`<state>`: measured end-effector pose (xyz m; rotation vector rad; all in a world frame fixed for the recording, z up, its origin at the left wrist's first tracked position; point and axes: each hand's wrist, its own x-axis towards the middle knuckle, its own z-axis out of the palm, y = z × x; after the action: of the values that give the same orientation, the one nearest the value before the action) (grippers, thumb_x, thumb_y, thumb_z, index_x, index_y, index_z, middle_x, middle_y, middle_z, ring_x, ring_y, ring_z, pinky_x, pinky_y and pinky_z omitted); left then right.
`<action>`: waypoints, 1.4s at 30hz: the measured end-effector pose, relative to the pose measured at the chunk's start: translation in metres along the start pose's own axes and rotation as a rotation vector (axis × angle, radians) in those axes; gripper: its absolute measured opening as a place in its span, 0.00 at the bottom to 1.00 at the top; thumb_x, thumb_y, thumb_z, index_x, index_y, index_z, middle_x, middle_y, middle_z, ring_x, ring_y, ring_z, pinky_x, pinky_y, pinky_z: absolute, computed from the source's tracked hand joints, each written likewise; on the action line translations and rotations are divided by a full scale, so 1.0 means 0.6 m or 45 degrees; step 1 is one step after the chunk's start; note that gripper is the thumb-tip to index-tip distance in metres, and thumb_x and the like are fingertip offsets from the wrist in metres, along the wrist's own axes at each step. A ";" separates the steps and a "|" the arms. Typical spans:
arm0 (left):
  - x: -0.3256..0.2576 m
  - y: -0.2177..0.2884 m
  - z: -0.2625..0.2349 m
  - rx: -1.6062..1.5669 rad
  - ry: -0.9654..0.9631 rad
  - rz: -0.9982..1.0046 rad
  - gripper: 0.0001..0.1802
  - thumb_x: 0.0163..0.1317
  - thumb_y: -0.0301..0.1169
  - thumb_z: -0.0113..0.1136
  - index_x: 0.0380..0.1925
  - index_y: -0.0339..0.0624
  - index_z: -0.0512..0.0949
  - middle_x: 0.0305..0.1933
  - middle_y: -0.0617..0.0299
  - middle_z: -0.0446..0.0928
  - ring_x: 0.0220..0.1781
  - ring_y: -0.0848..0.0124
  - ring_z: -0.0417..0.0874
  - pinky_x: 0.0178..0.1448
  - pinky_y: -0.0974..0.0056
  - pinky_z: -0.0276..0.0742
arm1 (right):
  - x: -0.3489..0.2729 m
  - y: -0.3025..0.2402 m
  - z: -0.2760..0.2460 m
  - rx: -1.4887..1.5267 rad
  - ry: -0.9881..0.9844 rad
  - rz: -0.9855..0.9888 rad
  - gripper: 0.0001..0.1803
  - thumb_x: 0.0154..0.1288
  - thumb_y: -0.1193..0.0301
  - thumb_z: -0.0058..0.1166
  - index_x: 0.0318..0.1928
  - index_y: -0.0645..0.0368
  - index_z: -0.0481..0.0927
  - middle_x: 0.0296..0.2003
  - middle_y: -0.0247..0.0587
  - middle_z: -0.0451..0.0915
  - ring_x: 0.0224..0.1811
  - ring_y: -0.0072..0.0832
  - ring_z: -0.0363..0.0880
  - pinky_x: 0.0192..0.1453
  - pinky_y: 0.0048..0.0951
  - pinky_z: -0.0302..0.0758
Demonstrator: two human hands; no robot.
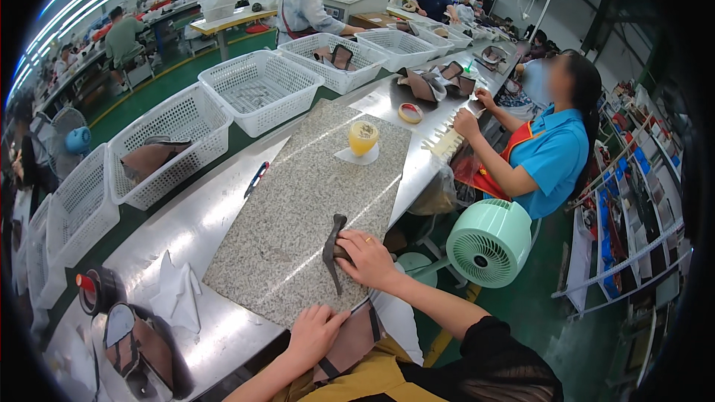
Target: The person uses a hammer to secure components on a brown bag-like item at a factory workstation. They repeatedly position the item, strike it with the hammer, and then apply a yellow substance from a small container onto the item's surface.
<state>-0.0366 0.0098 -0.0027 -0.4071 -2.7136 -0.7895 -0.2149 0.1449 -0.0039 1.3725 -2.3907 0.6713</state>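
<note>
My right hand [366,257] grips the handle of a dark hammer [332,249] whose head rests on the speckled granite slab [298,201]. My left hand [314,333] is closed on a brown leather piece with a dark strap [350,346] at the slab's near edge, over my lap. A yellow cup-shaped object [363,136] stands on a white sheet at the slab's far end.
The slab lies on a steel worktable [186,231] with a red-and-blue pen [256,178], white cloth [177,294], a tape roll [97,290] and a brown bag [141,346]. White mesh baskets [261,89] line the far side. A green fan [488,242] and a seated co-worker in blue [551,152] are on the right.
</note>
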 end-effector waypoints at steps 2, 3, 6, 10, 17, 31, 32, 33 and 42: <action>0.001 0.001 -0.003 -0.010 0.002 0.006 0.16 0.52 0.26 0.61 0.43 0.50 0.80 0.31 0.64 0.70 0.35 0.64 0.73 0.39 0.61 0.69 | 0.001 -0.002 -0.002 0.008 0.005 0.001 0.21 0.57 0.64 0.58 0.49 0.60 0.74 0.51 0.43 0.74 0.58 0.39 0.71 0.62 0.38 0.68; 0.002 0.001 -0.004 -0.016 0.003 0.010 0.16 0.52 0.26 0.61 0.43 0.50 0.80 0.31 0.64 0.70 0.35 0.64 0.73 0.39 0.61 0.69 | 0.001 -0.002 -0.001 0.006 0.015 -0.002 0.21 0.57 0.64 0.59 0.49 0.60 0.74 0.51 0.42 0.74 0.57 0.39 0.72 0.61 0.37 0.68; 0.002 0.002 -0.003 -0.032 0.011 -0.003 0.15 0.52 0.26 0.61 0.42 0.50 0.80 0.30 0.63 0.69 0.35 0.64 0.73 0.38 0.61 0.69 | -0.001 -0.001 0.001 0.002 0.019 -0.006 0.21 0.57 0.65 0.59 0.49 0.59 0.75 0.51 0.41 0.74 0.56 0.38 0.72 0.60 0.37 0.69; 0.002 0.002 -0.003 -0.016 0.015 -0.010 0.14 0.52 0.27 0.60 0.41 0.50 0.81 0.30 0.66 0.69 0.35 0.66 0.73 0.39 0.62 0.69 | -0.002 0.000 0.000 0.002 0.008 -0.006 0.20 0.58 0.64 0.58 0.49 0.60 0.74 0.52 0.42 0.74 0.57 0.38 0.71 0.61 0.37 0.67; 0.001 -0.001 0.000 -0.034 0.015 -0.001 0.14 0.53 0.27 0.61 0.42 0.50 0.81 0.30 0.63 0.69 0.34 0.64 0.73 0.38 0.61 0.69 | -0.004 0.003 0.005 -0.004 0.030 -0.004 0.21 0.57 0.64 0.59 0.49 0.59 0.75 0.52 0.41 0.73 0.57 0.39 0.72 0.60 0.37 0.69; 0.002 0.002 -0.003 -0.041 0.026 -0.015 0.14 0.54 0.27 0.62 0.42 0.50 0.81 0.29 0.63 0.70 0.33 0.63 0.73 0.37 0.60 0.70 | -0.003 0.001 0.003 -0.005 0.008 -0.003 0.20 0.58 0.64 0.58 0.49 0.60 0.75 0.52 0.42 0.74 0.58 0.38 0.71 0.62 0.37 0.68; 0.001 0.002 -0.002 -0.037 0.024 -0.016 0.14 0.54 0.27 0.62 0.42 0.50 0.81 0.29 0.63 0.70 0.33 0.63 0.73 0.37 0.60 0.70 | -0.003 0.000 0.002 -0.003 0.008 -0.005 0.20 0.58 0.64 0.58 0.49 0.60 0.75 0.52 0.42 0.73 0.58 0.38 0.71 0.62 0.37 0.68; 0.001 0.001 -0.002 -0.034 0.023 -0.017 0.14 0.54 0.27 0.62 0.42 0.50 0.81 0.29 0.63 0.70 0.33 0.63 0.73 0.37 0.60 0.70 | -0.002 -0.001 0.002 -0.003 0.008 -0.006 0.20 0.58 0.64 0.58 0.48 0.60 0.75 0.52 0.42 0.73 0.58 0.38 0.71 0.62 0.37 0.68; 0.000 0.000 0.000 -0.009 0.015 -0.011 0.15 0.54 0.28 0.60 0.43 0.50 0.81 0.30 0.65 0.69 0.35 0.66 0.72 0.39 0.63 0.68 | -0.002 0.000 0.001 -0.001 0.009 -0.005 0.20 0.58 0.64 0.58 0.49 0.60 0.74 0.51 0.42 0.74 0.57 0.38 0.71 0.62 0.37 0.68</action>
<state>-0.0363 0.0099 -0.0026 -0.3909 -2.7040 -0.8014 -0.2143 0.1452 -0.0050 1.3719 -2.3820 0.6725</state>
